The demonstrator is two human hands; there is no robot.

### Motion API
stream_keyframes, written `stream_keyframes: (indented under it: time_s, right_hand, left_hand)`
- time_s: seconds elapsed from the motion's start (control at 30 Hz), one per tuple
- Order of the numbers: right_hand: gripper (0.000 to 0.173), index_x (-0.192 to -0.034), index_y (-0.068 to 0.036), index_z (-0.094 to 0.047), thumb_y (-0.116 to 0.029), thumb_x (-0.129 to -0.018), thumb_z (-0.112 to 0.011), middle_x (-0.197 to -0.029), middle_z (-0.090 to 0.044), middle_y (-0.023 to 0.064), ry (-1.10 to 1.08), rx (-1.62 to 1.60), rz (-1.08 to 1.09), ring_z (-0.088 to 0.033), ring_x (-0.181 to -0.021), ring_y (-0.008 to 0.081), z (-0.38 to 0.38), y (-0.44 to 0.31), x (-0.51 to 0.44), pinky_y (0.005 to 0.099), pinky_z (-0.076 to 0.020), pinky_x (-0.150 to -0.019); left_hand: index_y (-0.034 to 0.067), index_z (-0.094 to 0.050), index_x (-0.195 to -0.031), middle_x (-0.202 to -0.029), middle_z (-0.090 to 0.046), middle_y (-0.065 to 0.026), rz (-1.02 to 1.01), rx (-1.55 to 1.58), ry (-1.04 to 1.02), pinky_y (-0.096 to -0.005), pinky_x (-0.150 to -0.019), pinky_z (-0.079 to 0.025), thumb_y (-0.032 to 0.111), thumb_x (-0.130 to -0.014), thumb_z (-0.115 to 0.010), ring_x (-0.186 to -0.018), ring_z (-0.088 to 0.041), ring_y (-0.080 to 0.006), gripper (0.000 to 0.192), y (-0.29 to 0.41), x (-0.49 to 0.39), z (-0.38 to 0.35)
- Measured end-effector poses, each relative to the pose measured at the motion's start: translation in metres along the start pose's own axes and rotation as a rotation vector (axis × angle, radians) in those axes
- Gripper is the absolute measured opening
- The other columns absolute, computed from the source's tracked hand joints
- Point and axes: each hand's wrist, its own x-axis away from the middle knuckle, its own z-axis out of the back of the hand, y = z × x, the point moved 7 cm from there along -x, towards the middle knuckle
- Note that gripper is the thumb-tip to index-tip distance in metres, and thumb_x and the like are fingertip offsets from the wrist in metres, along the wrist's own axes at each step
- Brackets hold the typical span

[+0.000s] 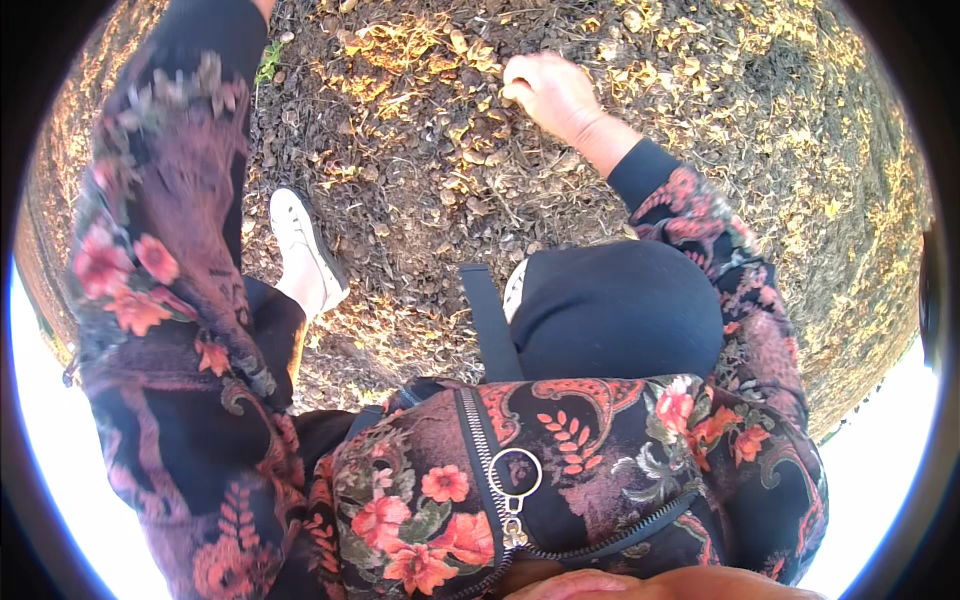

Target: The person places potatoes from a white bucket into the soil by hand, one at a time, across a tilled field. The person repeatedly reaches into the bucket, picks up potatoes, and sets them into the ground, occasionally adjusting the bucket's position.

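Note:
My right hand is held low over the ground, its fingers curled in. Whether something small sits inside the curl cannot be made out. Beneath and around it lies dark soil strewn with dry yellow-brown leaves and small brown lumps, too small to name surely. My left arm reaches toward the top left in a floral-print sleeve. Past the black cuff only a sliver of wrist shows, and the left hand itself is out of view.
A white shoe is planted at the left, and my bent knee in dark trousers rises at the right. Between them a dark strap hangs down. A small green plant grows near the left cuff.

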Motion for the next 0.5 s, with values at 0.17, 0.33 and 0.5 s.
stream_keyframes:
  time_s: [0.17, 0.33, 0.5]
  right_hand:
    - [0.033, -0.082, -0.006, -0.071, -0.039, -0.086, -0.068, -0.076, -0.068, 0.0166, -0.054, 0.136, 0.251, -0.067, -0.073, 0.0369, 0.004, -0.034, -0.076, 0.0461, -0.0546, -0.066]
    - [0.028, -0.087, -0.007, -0.072, -0.035, -0.083, -0.072, -0.082, -0.071, 0.0160, -0.180, 0.203, -0.082, -0.070, -0.086, 0.0374, -0.020, -0.021, -0.100, 0.0471, -0.0555, -0.075]
    - [0.021, -0.088, -0.005, -0.072, -0.024, -0.079, -0.074, -0.088, -0.071, 0.0178, -0.064, -0.146, -0.148, -0.070, -0.085, 0.0344, -0.024, -0.001, -0.099, 0.0429, -0.0557, -0.075]
  left_hand:
    - [0.006, -0.056, -0.120, -0.093, -0.062, -0.0046, -0.186, -0.176, 0.250, -0.0231, -0.063, -0.048, 0.018, -0.095, -0.061, -0.075, -0.059, -0.0124, 0.028, -0.093, 0.102, 0.022]
    - [0.012, -0.068, -0.107, -0.097, -0.065, -0.0037, -0.421, -0.545, -0.471, -0.0275, -0.077, -0.053, 0.000, -0.079, -0.075, -0.087, -0.061, -0.0168, 0.031, -0.196, 0.216, -0.076]
    - [0.014, -0.067, -0.102, -0.100, -0.060, -0.0039, -0.249, -0.666, -0.501, -0.0324, -0.081, -0.051, 0.010, -0.081, -0.071, -0.094, -0.059, -0.0233, 0.022, -0.231, 0.228, -0.109]
